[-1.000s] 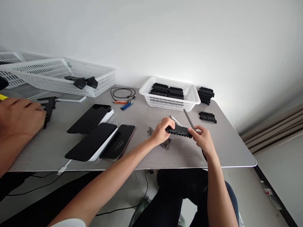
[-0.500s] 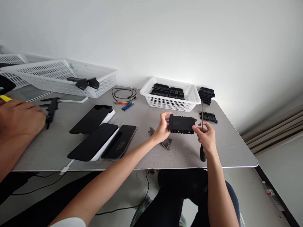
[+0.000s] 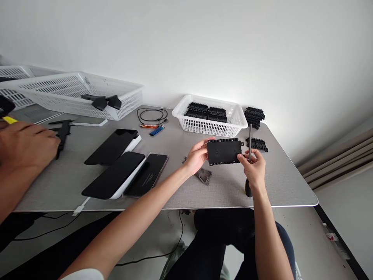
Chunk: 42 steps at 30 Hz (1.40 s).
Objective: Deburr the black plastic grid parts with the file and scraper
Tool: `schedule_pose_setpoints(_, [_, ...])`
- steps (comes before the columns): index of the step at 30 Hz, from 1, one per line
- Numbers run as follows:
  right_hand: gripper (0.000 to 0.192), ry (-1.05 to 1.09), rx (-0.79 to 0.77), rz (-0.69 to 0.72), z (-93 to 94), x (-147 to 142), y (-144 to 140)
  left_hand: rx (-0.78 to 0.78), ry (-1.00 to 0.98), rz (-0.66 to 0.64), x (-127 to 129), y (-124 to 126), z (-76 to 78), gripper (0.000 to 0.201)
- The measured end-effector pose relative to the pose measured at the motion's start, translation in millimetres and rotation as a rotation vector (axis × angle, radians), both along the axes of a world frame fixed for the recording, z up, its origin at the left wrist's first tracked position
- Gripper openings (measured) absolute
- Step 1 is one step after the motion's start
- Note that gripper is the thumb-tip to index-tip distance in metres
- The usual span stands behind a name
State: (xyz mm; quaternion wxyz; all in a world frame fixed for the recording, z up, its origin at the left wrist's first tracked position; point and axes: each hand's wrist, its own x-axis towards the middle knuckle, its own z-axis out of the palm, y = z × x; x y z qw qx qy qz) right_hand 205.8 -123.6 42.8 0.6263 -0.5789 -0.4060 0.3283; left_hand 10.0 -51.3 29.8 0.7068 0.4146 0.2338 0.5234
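Note:
A black flat plastic plate (image 3: 223, 152) with toothed long edges is held above the table, its smooth face toward me. My left hand (image 3: 197, 157) grips its left end, fingers partly behind it. At the right end, my right hand (image 3: 254, 167) pinches the plate with the thumb in front. The same hand also holds a screwdriver (image 3: 250, 134), shaft pointing up and dark handle below the palm. Crumpled greyish scraps (image 3: 204, 175) lie on the table under the plate. A similar black plate (image 3: 257, 144) rests behind my right hand.
A white basket (image 3: 214, 128) holds several black plates; a stack of black plates (image 3: 254, 117) stands beside it. Phones (image 3: 113, 175), lighters (image 3: 157, 130) and a cable (image 3: 152, 112) lie left. Another person's hand (image 3: 29, 144) is near black calipers (image 3: 63, 134).
The plate has tilted in my hands, so its upper toothed edge now shows. My left hand has shifted slightly left along with its grip; the screwdriver stays in my right hand.

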Motion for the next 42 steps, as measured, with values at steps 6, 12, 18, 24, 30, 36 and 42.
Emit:
schedule_pose_setpoints(6, [0.044, -0.037, 0.008, -0.02, 0.2, -4.9, -1.0, -0.03, -0.045, -0.023, -1.3, -0.4, 0.6, 0.024])
schedule_pose_setpoints(12, [0.039, -0.155, 0.067, -0.061, -3.7, -9.2, 0.4, -0.063, -0.049, -0.045, -2.9, 0.1, -3.2, 0.024])
schedule_pose_setpoints(18, [0.038, -0.176, 0.073, -0.082, -5.4, -8.1, 1.2, 0.116, 0.2, -0.081, 1.6, -6.4, -2.4, 0.053])
schedule_pose_setpoints(24, [0.039, -0.175, 0.074, -0.086, -2.7, -10.1, -0.7, 0.167, 0.293, -0.051, 3.9, -7.1, -11.7, 0.05])
schedule_pose_setpoints(30, [0.038, -0.205, 0.072, -0.087, -0.9, -11.9, -1.5, 0.149, 0.258, -0.062, 2.3, -6.4, -12.1, 0.045])
schedule_pose_setpoints(36, [0.037, -0.199, 0.069, -0.076, -0.9, -11.1, -1.6, 0.162, 0.308, -0.069, 1.0, -6.4, -10.7, 0.046])
schedule_pose_setpoints(42, [0.038, -0.18, 0.065, -0.08, -0.9, -9.0, -1.2, 0.13, 0.259, -0.072, 1.5, -9.0, -5.7, 0.053])
